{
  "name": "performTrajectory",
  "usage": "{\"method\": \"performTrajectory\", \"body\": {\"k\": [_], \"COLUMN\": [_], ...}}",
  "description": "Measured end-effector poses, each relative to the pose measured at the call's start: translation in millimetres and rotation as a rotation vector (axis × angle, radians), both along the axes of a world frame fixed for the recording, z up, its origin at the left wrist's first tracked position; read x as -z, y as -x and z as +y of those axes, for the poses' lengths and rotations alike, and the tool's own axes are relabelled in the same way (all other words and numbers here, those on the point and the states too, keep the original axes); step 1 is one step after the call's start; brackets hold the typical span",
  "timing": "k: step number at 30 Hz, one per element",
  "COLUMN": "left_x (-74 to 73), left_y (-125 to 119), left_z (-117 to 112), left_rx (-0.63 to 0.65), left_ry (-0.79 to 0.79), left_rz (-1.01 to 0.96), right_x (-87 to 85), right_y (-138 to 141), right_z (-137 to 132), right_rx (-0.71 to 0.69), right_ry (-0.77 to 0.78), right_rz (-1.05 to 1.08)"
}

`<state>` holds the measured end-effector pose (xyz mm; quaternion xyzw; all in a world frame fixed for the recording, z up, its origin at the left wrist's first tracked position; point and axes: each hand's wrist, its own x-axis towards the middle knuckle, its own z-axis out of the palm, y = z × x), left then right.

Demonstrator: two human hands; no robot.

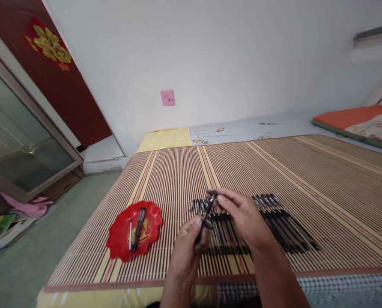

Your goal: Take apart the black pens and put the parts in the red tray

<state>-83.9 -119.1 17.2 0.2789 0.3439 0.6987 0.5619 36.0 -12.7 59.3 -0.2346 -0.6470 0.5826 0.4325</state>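
A black pen (207,210) is held slanted over the mat, its silvery tip pointing up and away. My left hand (187,239) is closed around the lower part of its barrel. At the tip end, the thumb and forefinger of my right hand (242,211) pinch together on the pen. Beneath and between my hands lies a row of dark pens (225,231), partly covered by them, with pen caps (197,206) lined up above. To the right, more pens (289,231) lie side by side below further caps (266,201).
A red scalloped plate (117,237) on the left holds dark pens (138,229) and a thin white stick (130,233). Everything rests on a striped bamboo mat (171,171) over a bed. Folded bedding (354,117) lies at the far right. A pink note (168,97) hangs on the wall.
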Motion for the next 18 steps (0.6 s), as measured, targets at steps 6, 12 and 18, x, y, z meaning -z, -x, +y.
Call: {"method": "performTrajectory", "body": {"k": [6,12,18], "left_x": [0.4,0.5,1.3], "left_y": [-2.7,-2.9,-3.2], "left_z": [2.3,2.4,2.2], "left_rx": [-0.002,-0.007,-0.017], "left_ry": [0.024,0.043,0.052], "left_rz": [0.027,0.041,0.039], "right_x": [0.1,-2.3,6.1], "right_y": [0.2,-0.3,-0.7], "right_z": [0.4,1.7,4.4], "right_rx": [-0.002,0.027,0.030], "right_ry": [0.053,0.036,0.061], "right_rz": [0.004,-0.017,0.049]}}
